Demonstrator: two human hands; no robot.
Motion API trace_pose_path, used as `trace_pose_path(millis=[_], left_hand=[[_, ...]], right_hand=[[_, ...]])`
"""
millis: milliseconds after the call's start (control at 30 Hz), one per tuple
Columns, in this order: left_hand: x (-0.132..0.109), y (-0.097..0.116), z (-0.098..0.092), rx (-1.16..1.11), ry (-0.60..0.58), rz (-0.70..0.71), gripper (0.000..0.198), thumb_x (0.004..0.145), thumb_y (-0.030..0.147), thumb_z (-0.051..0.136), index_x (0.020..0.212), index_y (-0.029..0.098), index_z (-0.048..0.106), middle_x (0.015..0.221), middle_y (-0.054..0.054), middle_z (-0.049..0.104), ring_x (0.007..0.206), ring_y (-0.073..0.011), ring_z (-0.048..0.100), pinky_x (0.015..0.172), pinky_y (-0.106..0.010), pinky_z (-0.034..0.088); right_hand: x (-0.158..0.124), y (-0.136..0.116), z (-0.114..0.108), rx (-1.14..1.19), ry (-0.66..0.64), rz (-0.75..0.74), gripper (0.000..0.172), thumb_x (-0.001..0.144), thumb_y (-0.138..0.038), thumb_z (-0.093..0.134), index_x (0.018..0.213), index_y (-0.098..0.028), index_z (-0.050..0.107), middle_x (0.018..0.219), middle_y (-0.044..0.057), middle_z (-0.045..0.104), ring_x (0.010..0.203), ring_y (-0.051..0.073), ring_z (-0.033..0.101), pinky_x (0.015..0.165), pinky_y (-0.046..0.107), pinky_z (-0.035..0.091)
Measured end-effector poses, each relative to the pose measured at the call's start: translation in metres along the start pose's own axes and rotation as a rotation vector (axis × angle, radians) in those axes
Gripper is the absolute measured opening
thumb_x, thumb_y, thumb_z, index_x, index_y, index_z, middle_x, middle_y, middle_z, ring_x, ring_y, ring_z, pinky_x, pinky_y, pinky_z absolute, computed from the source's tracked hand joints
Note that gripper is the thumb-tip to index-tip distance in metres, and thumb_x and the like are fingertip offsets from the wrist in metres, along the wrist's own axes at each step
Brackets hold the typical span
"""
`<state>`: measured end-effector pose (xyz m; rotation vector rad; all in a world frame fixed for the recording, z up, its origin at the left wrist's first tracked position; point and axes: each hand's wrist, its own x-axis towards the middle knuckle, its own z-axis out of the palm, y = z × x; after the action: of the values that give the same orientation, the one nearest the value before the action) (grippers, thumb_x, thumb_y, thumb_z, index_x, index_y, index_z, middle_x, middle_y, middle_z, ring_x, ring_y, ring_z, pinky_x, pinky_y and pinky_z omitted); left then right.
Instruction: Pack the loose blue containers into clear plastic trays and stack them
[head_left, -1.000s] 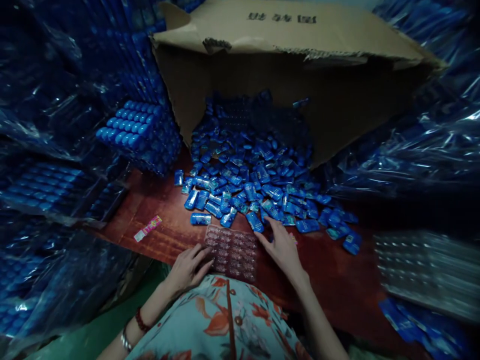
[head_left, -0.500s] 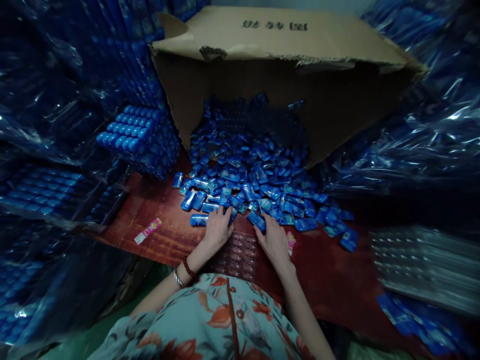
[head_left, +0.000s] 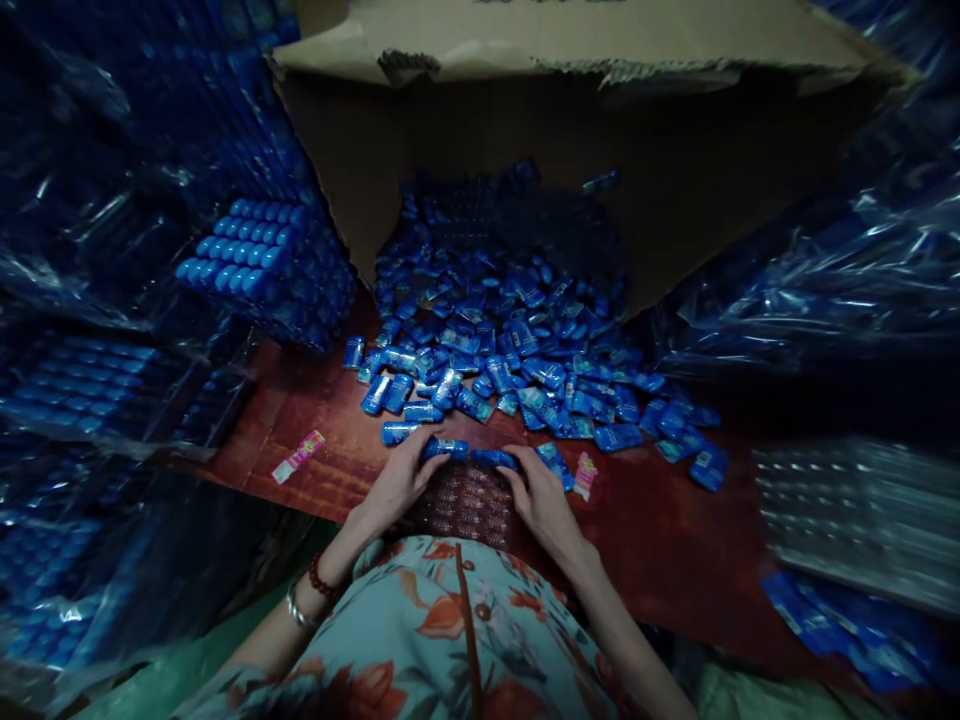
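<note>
A clear plastic tray [head_left: 466, 505] with rows of small pockets lies on the red-brown table [head_left: 660, 540] right in front of me. My left hand [head_left: 401, 480] pinches a small blue packet [head_left: 445, 448] at the tray's far left edge. At the tray's far right edge my right hand [head_left: 536, 490] grips another blue packet [head_left: 495, 458]. Just beyond both hands lies a large heap of the same blue packets [head_left: 510, 350], spilling from a tipped cardboard box [head_left: 570, 130].
Filled trays of blue packets [head_left: 255, 255] wrapped in clear film are stacked at the left. More film-covered stacks [head_left: 847, 260] stand at the right, with empty clear trays [head_left: 855, 515] below them. Two pink-and-white wrappers, one [head_left: 298, 456] left and one [head_left: 585, 474] right, lie on the table.
Both hands went forward to the heap, took a blue packet each and drew back over the far edge of the clear tray. The view has tilted slightly downward.
</note>
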<state>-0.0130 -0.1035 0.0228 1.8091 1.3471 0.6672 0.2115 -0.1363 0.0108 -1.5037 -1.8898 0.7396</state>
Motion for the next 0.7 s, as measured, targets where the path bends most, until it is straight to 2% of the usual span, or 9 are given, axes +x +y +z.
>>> trace_pose_path(millis=[100,167,267,467,600,700], left_hand=[[0.001,-0.004,0.002,-0.092,0.048,-0.113,0.027,0.086,0.033,0.055,0.109,0.018,0.057,0.107,-0.006,0.065,0.1,-0.0205,0.061,0.091,-0.035,0.047],[0.002,-0.006,0.003,-0.112,0.031,-0.117,0.026,0.087,0.033,0.053,0.109,0.019,0.058,0.109,-0.006,0.065,0.102,-0.0203,0.06,0.092,-0.036,0.046],[0.001,-0.009,0.006,-0.073,0.017,-0.035,0.027,0.089,0.029,0.049,0.113,0.018,0.056,0.114,-0.008,0.063,0.107,-0.0201,0.058,0.095,-0.037,0.045],[0.0,-0.011,0.011,0.078,0.031,0.154,0.026,0.09,0.018,0.046,0.115,0.017,0.053,0.11,-0.01,0.061,0.105,-0.0199,0.057,0.092,-0.037,0.047],[0.003,-0.005,0.002,0.25,-0.087,0.247,0.033,0.086,0.006,0.042,0.115,0.018,0.052,0.109,-0.009,0.058,0.103,-0.0191,0.055,0.089,-0.034,0.047],[0.002,0.001,-0.003,0.376,-0.176,0.291,0.035,0.085,0.004,0.042,0.115,0.018,0.053,0.107,-0.009,0.057,0.102,-0.0198,0.053,0.086,-0.034,0.048]], right_hand=[[0.003,-0.003,0.0,-0.091,-0.062,-0.064,0.025,0.092,-0.019,0.039,0.112,-0.021,0.054,0.099,0.008,0.061,0.091,0.02,0.061,0.081,0.034,0.05],[0.006,-0.005,-0.003,-0.13,-0.075,-0.064,0.025,0.092,-0.019,0.04,0.113,-0.021,0.053,0.1,0.008,0.061,0.091,0.02,0.06,0.08,0.033,0.05],[0.008,-0.007,-0.009,-0.207,-0.116,-0.042,0.026,0.091,-0.018,0.04,0.114,-0.02,0.054,0.101,0.009,0.06,0.089,0.02,0.06,0.077,0.032,0.051],[0.006,-0.017,-0.008,-0.42,-0.297,-0.066,0.042,0.083,-0.003,0.04,0.12,-0.018,0.053,0.102,0.01,0.057,0.088,0.018,0.058,0.079,0.029,0.049],[0.015,-0.028,-0.012,-0.469,-0.37,-0.029,0.047,0.079,0.001,0.04,0.119,-0.018,0.053,0.105,0.01,0.056,0.092,0.018,0.057,0.082,0.029,0.047],[0.021,-0.032,-0.016,-0.449,-0.42,-0.012,0.045,0.08,0.0,0.039,0.117,-0.02,0.054,0.104,0.008,0.057,0.089,0.016,0.058,0.081,0.027,0.047]])
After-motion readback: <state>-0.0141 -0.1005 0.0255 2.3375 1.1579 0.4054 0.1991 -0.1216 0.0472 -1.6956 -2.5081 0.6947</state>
